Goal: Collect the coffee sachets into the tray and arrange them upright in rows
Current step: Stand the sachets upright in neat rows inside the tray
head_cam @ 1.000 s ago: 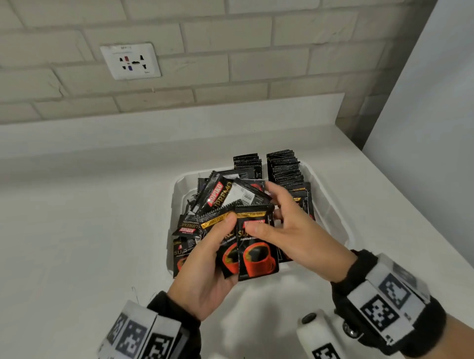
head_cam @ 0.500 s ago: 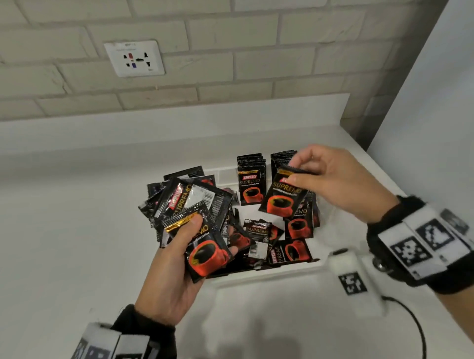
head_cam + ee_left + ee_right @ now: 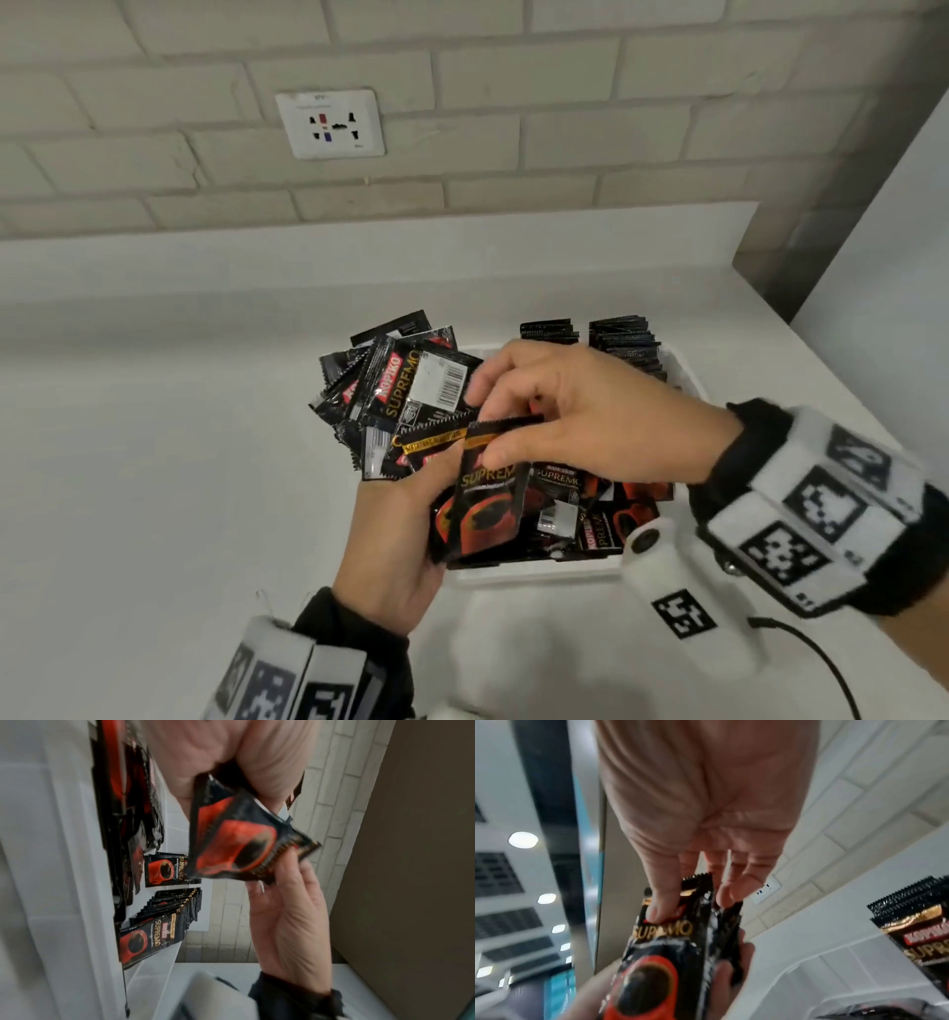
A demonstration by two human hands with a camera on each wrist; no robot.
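Farthest left, the left hand [image 3: 395,539] is curled around a fanned bundle of coffee sachets [image 3: 411,401], thumb pressed across their fronts, the pack spreading up and away from its fingers with one barcode side showing. Just to the right of that thumb, the front sachet [image 3: 488,503] of the bundle stands nearly upright, its red cup print facing the person. The right hand [image 3: 575,421] reaches across from the right and pinches this front sachet at its top edge, thumb on the printed face and fingers behind; the right wrist view shows the thumb [image 3: 662,902] over the gold band above the lettering. Below and behind both hands sits the white tray [image 3: 539,573] on the white counter [image 3: 154,488]. Inside it, loose sachets [image 3: 606,519] lie flat and jumbled under the right palm, while beyond the right hand's knuckles two upright rows of sachets [image 3: 616,339] stand side by side against the tray's far end. On the brick wall beyond the left hand is a white socket plate [image 3: 329,123].
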